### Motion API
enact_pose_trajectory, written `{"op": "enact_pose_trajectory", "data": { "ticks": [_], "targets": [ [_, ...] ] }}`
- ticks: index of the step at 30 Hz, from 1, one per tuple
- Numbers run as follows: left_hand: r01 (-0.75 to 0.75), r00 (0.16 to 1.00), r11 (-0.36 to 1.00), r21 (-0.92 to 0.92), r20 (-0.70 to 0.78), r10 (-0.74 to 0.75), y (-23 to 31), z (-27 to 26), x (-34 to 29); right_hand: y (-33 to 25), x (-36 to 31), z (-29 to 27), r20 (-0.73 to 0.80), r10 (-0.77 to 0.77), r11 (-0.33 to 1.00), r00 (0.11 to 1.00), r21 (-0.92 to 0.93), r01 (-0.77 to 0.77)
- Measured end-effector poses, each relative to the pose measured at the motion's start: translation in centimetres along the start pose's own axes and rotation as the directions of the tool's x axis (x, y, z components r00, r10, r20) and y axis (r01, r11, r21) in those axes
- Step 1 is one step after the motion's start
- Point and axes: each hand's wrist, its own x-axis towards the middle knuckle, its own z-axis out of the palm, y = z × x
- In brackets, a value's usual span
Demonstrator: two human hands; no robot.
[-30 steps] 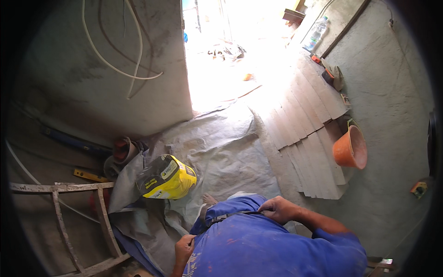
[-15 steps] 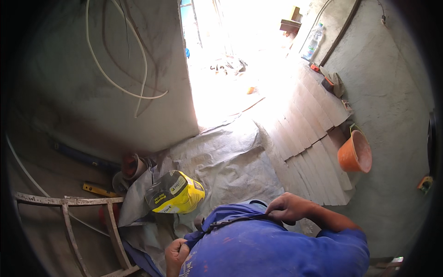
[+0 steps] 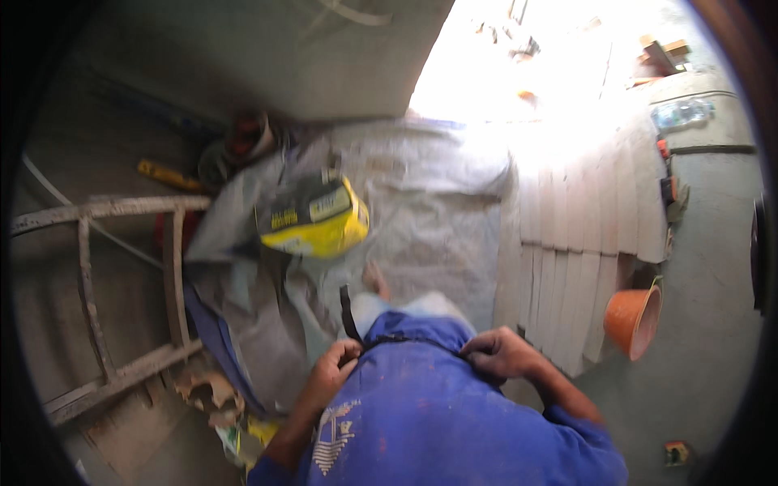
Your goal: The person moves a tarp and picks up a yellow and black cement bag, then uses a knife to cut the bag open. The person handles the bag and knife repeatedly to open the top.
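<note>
A thin black strap (image 3: 405, 339) runs across the waist of my blue shirt (image 3: 405, 405). At its left end my left hand (image 3: 334, 366) is closed on it, and a loose dark end (image 3: 348, 312) stands up beside the fingers. My right hand (image 3: 504, 354) pinches the strap at the right side of the waist, its fingers curled against the shirt. The shirt cloth is bunched just beyond the strap. Parts of both grips are hidden by the fingers and cloth.
A yellow-and-black bag (image 3: 316, 219) stands on grey sheeting (image 3: 438, 235). Leftward are a ladder (image 3: 89, 292) and a yellow spirit level (image 3: 168, 176). Light planks (image 3: 575, 202), an orange bucket (image 3: 632, 322) and a plastic bottle (image 3: 682, 114) lie right. A bare foot (image 3: 377, 279) shows ahead.
The view has swung, so the room appears turned. My left hand has come up from the shirt's lower left side to the waist. My right hand stays closed at the strap.
</note>
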Motion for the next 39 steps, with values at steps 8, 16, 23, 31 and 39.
{"op": "enact_pose_trajectory", "data": {
  "ticks": [8, 16, 23, 31, 39],
  "targets": [
    [0.306, 0.951, 0.781, -0.544, 0.208, -0.228, -2.2, -1.6, -1.0, 1.6, 1.5, 1.4, -0.018, 0.069, 0.988, 0.997, 0.139, -0.065],
    [0.026, 0.98, 0.829, -0.558, 0.179, 0.09, 0.0, -1.5, 1.7, 3.5, 3.1, 1.0, -0.272, -0.221, 0.971, 0.936, 0.024, 0.237],
    [-0.065, 0.96, 0.976, 0.206, 0.281, 0.004, 8.2, 7.1, 7.7, 3.5, 2.8, -3.3, -0.256, -0.299, 0.952, 0.919, -0.016, 0.306],
    [-0.27, 0.923, 0.888, 0.372, 0.363, 0.128, 9.5, 18.8, 12.4, 7.3, -0.4, -8.8, -0.133, -0.399, 0.908, 0.907, 0.079, 0.411],
    [-0.303, 0.867, 0.846, 0.439, 0.495, 0.054, 11.2, 21.4, 15.1, 12.7, -3.8, -12.1, -0.056, -0.25, 0.968, 0.967, -0.008, 0.25]
  ]
}}
